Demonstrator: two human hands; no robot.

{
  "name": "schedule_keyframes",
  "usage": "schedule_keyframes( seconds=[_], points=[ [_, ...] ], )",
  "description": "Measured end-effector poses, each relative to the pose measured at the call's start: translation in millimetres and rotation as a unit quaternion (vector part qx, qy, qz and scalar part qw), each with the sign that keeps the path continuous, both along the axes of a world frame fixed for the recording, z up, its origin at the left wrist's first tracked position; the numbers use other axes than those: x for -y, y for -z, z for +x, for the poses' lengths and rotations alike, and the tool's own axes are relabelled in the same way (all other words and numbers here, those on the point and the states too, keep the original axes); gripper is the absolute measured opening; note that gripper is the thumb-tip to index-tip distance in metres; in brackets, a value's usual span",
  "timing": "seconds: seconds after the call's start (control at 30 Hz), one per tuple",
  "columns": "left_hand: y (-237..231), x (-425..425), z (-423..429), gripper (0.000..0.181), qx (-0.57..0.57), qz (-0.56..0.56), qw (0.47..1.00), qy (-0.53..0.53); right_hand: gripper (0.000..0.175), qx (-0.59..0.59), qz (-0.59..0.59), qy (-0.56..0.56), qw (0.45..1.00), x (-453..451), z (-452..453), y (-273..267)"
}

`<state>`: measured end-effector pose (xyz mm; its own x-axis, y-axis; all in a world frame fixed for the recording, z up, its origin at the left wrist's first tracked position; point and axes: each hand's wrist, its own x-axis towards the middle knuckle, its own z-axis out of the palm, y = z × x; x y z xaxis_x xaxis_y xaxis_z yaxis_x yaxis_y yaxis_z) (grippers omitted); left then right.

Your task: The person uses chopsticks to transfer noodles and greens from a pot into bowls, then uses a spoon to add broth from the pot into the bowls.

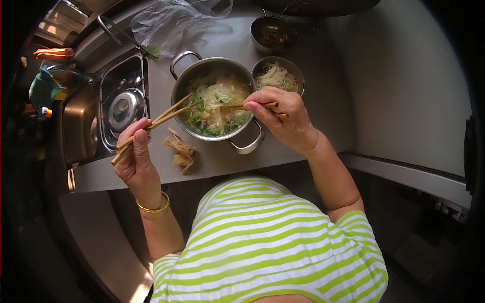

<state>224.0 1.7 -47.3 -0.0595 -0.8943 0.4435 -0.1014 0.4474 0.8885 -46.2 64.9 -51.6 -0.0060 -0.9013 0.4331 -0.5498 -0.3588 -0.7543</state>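
Note:
My left hand [138, 164] grips a pair of wooden chopsticks [161, 119], their tips spread over the left side of a steel two-handled pot [215, 137]. Over the pot's right rim, my right hand [286, 115] holds another pair of chopsticks [271, 105], whose tips reach into the food. Pale noodles [216, 115] and chopped leafy greens [237, 124] lie in broth inside the pot. Just behind my right hand stands a metal bowl [302, 79] of white noodles [276, 77], partly hidden by that hand.
A dark bowl of food [273, 34] stands at the back. On the left are a sink [79, 128] and a wire drainer [143, 75] holding a metal lid [127, 108]. A clear plastic bag [170, 26] lies behind the pot; a fibrous brown scrubber [182, 151] lies near the counter's front edge.

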Motion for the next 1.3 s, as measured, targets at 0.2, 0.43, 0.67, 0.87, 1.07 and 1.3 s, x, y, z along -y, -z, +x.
schedule_keyframes(
  seconds=[0.2, 0.43, 0.67, 0.87, 1.07, 1.3],
  points=[
    [0.9, -4.2, 8.8, 0.021, 0.004, -0.007, 1.0, -0.02, 0.011, 0.207, 0.079, -0.01, 0.975, -12.6, -11.8, -32.9],
    [-3.3, -7.0, 9.3, 0.018, 0.082, -0.053, 0.995, -0.017, 0.013, 0.152, 0.14, 0.076, 0.976, 1.4, -11.5, -4.1],
    [-13.1, -4.9, 2.4, 0.024, 0.034, -0.027, 0.999, -0.024, 0.011, 0.174, 0.102, 0.077, 0.976, -19.0, -10.3, -4.1],
    [-16.9, 0.5, -9.0, 0.025, 0.001, -0.033, 0.999, 0.015, 0.023, 0.264, -0.036, 0.091, 0.96, -45.1, -9.1, 0.3],
    [-14.7, 4.8, -18.6, 0.024, 0.004, -0.021, 0.999, 0.035, 0.036, 0.423, -0.065, 0.293, 0.855, -66.9, -60.6, 8.9],
    [-11.1, 6.0, -24.8, 0.025, 0.015, -0.008, 0.999, 0.029, 0.028, 0.156, -0.028, 0.339, 0.927, -85.9, -77.3, 2.4]
  ],
)
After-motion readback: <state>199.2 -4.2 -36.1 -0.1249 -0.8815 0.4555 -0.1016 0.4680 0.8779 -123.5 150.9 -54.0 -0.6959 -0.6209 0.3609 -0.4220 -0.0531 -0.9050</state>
